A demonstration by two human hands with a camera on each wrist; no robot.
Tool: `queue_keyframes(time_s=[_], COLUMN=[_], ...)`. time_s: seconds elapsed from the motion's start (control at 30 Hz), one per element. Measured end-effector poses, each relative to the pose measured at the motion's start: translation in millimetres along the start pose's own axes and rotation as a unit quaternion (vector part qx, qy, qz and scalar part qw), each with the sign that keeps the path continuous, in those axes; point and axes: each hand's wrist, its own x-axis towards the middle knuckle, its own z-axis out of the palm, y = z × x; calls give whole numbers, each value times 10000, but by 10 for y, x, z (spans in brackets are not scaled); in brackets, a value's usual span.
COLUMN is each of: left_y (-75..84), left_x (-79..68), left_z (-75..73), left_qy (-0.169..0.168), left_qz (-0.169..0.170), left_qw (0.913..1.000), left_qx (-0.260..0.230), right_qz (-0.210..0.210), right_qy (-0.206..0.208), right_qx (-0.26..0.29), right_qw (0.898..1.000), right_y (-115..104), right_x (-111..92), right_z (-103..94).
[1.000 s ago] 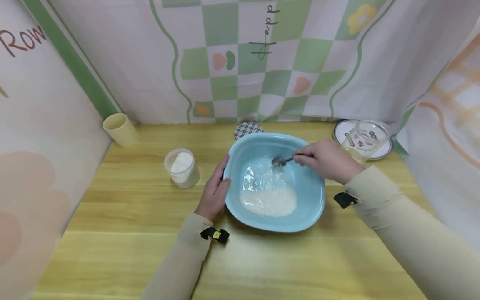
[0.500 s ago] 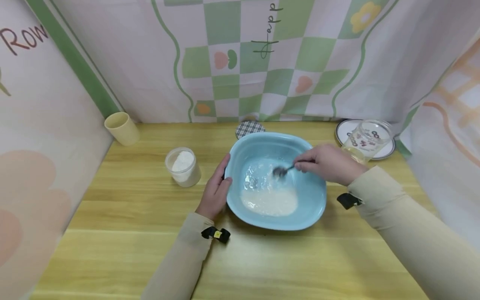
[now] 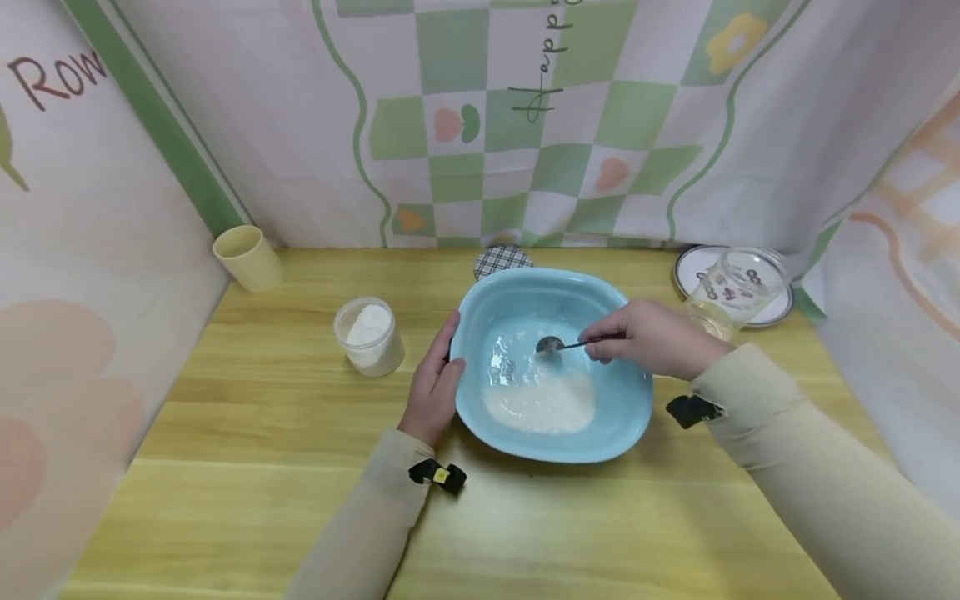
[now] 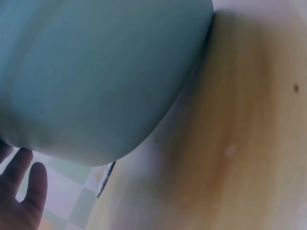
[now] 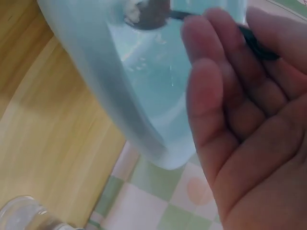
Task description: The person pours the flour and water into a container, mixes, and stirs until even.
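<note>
A light blue basin with rounded corners holds milky white liquid, pooled on its near side. At its left edge my left hand grips it, the thumb by the rim and the fingers along the outer wall. The left wrist view shows those fingertips at the basin's outside. My right hand, over the right part of the basin, pinches a spoon by its dark handle. In the right wrist view, white clumps cling to the spoon's metal bowl.
A clear tub of white powder stands left of the basin. A yellow cup is at the back left, a checked round coaster behind the basin. A clear jar stands before a patterned plate at the right.
The spoon has moved slightly left and toward the near side within the basin, its bowl now above the liquid's far edge. My left hand keeps its hold on the basin.
</note>
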Motion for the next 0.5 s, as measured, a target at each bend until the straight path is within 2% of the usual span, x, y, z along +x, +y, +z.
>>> queue_keyframes(time_s=[0.1, 0.27, 0.33, 0.4, 0.5], left_y=[-2, -13, -21, -23, -30], left_x=[-4, -8, -13, -16, -16], left_z=[18, 33, 32, 32, 34], left_qy=[16, -1, 16, 35, 35], left_qz=[14, 175, 192, 188, 198], left_qw=[10000, 9998, 9998, 9998, 9998], left_qx=[-46, -27, -13, -4, 19], right_qz=[1, 143, 52, -88, -290], right_qy=[-94, 705, 871, 689, 151], right_qx=[98, -25, -144, -200, -27], right_qw=[9999, 9974, 9961, 9974, 9995], right_y=[10, 26, 32, 37, 65], right_x=[-10, 9, 23, 22, -8], right_z=[-23, -10, 25, 61, 97])
